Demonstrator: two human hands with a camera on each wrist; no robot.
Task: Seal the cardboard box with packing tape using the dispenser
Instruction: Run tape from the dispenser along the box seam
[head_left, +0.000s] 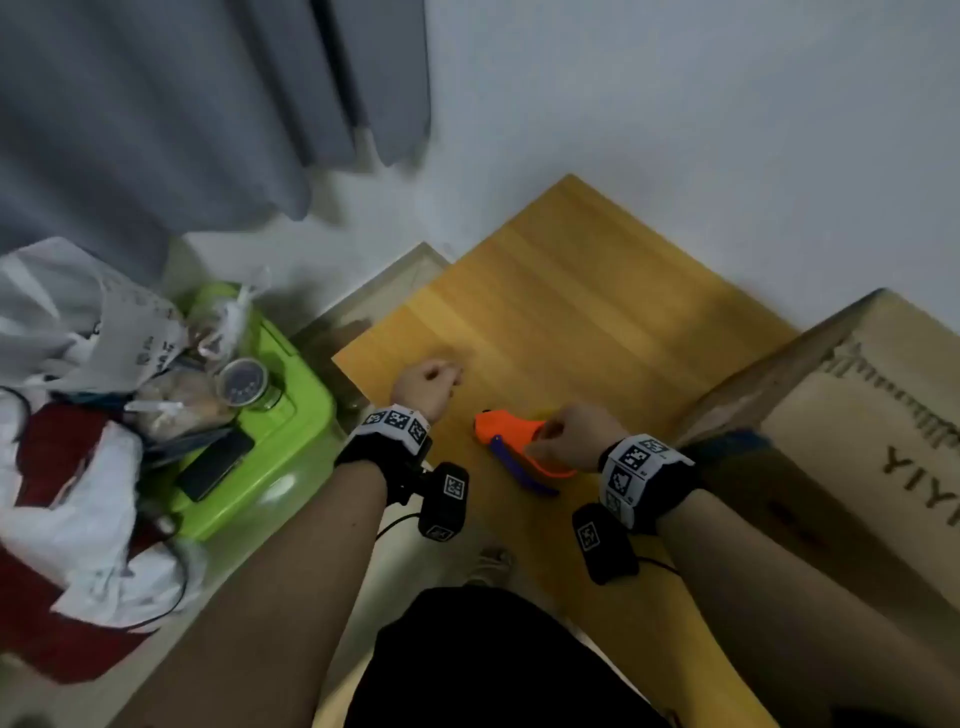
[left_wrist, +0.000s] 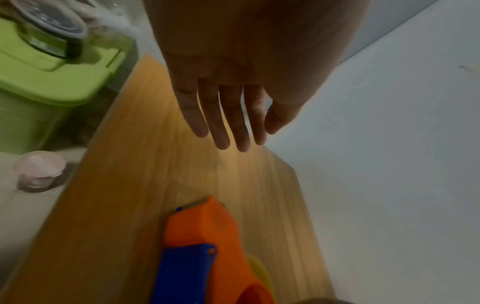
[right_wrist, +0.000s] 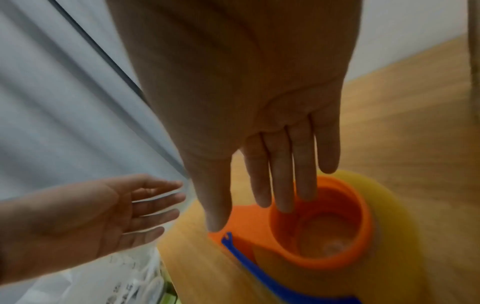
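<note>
An orange tape dispenser (head_left: 511, 441) with a blue handle (head_left: 514, 467) lies on the wooden table (head_left: 571, 291). In the right wrist view its orange hub (right_wrist: 319, 236) carries a yellowish tape roll (right_wrist: 384, 205). My right hand (head_left: 566, 439) hovers over it with straight fingers (right_wrist: 283, 185), their tips at the hub's rim and the thumb above the orange body; I cannot tell whether they touch. My left hand (head_left: 431, 384) is held empty over the table left of the dispenser (left_wrist: 202, 236), fingers (left_wrist: 221, 123) straight. The cardboard box (head_left: 857, 415) stands at the right.
A green bin (head_left: 291, 457) stands left of the table, with a glass jar (head_left: 244, 384) and a dark phone (head_left: 215, 470) on its lid. Plastic bags (head_left: 78, 322) pile up beside it. A grey curtain (head_left: 156, 104) and a white wall lie behind.
</note>
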